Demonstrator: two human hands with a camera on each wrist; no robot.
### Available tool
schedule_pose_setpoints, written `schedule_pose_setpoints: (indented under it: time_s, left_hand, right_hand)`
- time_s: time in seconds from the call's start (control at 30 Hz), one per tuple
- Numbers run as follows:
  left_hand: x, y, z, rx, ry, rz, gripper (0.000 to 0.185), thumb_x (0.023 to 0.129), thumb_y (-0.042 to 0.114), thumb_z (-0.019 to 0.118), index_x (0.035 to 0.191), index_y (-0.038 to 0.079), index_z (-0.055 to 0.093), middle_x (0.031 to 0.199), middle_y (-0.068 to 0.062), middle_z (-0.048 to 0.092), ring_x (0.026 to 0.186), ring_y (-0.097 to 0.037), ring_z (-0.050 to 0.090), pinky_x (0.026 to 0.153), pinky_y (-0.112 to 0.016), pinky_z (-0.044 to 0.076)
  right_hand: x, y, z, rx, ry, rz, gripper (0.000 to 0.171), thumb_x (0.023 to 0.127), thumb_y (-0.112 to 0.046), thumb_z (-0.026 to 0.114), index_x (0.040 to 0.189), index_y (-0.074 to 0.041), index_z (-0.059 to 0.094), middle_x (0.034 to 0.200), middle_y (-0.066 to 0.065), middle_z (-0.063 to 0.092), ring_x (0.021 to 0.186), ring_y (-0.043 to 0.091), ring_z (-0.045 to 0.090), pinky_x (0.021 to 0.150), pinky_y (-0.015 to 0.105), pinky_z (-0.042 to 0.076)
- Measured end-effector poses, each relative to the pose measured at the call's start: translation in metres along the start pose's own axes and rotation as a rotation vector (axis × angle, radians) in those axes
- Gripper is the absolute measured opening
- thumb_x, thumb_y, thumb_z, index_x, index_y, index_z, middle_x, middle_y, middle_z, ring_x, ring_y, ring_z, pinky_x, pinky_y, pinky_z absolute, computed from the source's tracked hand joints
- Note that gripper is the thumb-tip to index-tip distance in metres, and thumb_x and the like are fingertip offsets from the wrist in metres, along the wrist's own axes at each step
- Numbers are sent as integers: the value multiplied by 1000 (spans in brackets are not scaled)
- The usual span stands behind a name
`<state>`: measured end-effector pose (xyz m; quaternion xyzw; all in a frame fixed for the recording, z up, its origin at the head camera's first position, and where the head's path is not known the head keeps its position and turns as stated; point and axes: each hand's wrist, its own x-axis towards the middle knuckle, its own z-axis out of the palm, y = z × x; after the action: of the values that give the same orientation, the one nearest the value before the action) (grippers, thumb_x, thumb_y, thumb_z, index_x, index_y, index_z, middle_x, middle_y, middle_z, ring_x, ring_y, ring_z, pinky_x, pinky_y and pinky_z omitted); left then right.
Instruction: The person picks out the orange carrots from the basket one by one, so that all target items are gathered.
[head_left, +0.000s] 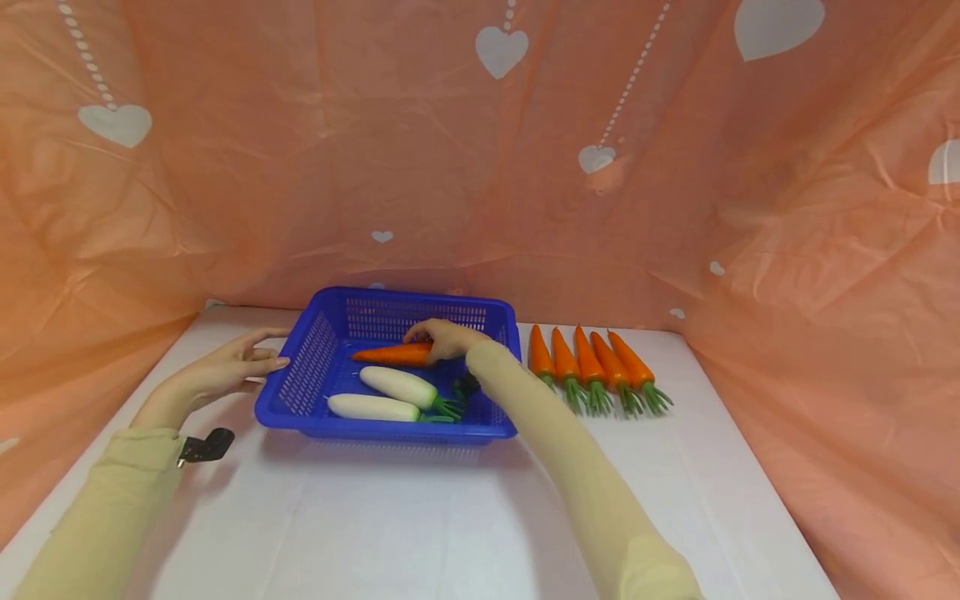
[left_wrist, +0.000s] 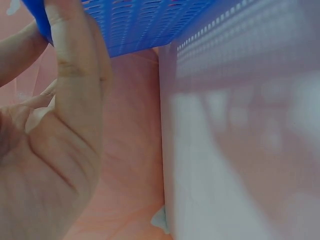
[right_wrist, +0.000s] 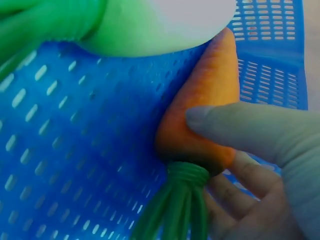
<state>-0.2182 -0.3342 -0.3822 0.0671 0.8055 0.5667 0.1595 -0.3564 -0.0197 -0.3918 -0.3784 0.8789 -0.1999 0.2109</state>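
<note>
Blue basket: perforated plastic, mid-bench, holding two white radishes at its near side and one carrot behind them.
Right hand: inside the basket, thumb and fingers pinching the carrot at its thick end, just above the green stalks; carrot lies on the basket floor.
Left hand: fingers straight, resting against the basket's left wall, holding nothing.
Step, as judged: carrot being set down in the basket; next call is loosening the pinch and lifting clear of the radishes.
Carrot row: five on the bench, just right of the basket.
Bench: white, smooth.
Room: orange sheeting with white hearts on the left, far and right sides.
</note>
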Motion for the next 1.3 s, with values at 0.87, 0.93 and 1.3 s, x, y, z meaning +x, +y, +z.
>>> schedule_pose_setpoints:
  time_s: [0.87,0.93,1.3]
  left_hand:
    - [-1,0,-1,23,1,-21,67,89,25,54,138,8,13,104,-16,54,88,-25,59,76,-37,48]
    - [-1,-1,-1,33,-3,-17,67,89,25,54,138,7,12,104,-15,54,88,-23,59,75,-37,48]
    - [-1,-2,-1,20,-8,7,65,89,24,53,138,9,13,106,-17,52,88,-22,59,76,-35,47]
  right_hand:
    - [-104,7,-94,449,139,-165,44,83,-19,63,125,-22,48,122,2,49,108,17,47,87,36,41]
    - [-121,19,-98,477,166,-153,44,83,-21,63,125,-23,48,122,3,49,108,18,48,86,37,42]
    - [-219,109,-102,588,378,121,45,85,-26,60,128,-22,45,125,7,45,111,24,45,89,43,38]
